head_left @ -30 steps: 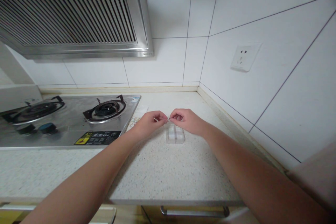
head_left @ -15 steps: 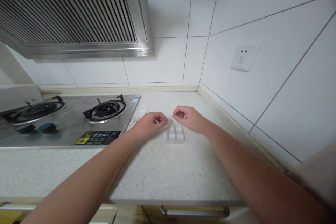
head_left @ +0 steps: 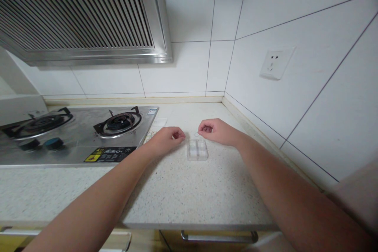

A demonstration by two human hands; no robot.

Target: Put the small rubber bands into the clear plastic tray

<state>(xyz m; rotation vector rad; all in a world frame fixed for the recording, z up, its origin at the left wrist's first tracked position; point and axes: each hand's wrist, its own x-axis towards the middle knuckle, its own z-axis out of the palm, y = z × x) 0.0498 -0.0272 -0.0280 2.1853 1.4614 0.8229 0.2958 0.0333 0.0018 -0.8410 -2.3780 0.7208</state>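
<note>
nearest the camera there's a drawer handle [head_left: 217, 237] under the counter edge, then a long stretch of speckled counter [head_left: 183, 193] with both bare forearms reaching out over it. further in sits a little clear plastic box [head_left: 197, 150], flat on the counter between the two hands and a bit nearer than them. left hand [head_left: 165, 139] is curled with thumb and fingertips pinched together just left of the box, right hand [head_left: 217, 131] is curled and pinched the same way just behind its right corner. whatever they're pinching is too small to make out. my guess at the risk: anything that tiny slipping out of a pinch would vanish on that speckled top, or roll left to the stove [head_left: 73, 134], and a wrist bump could skid the light box. beyond that, a wall socket [head_left: 276, 63] and range hood [head_left: 82, 15].
</note>
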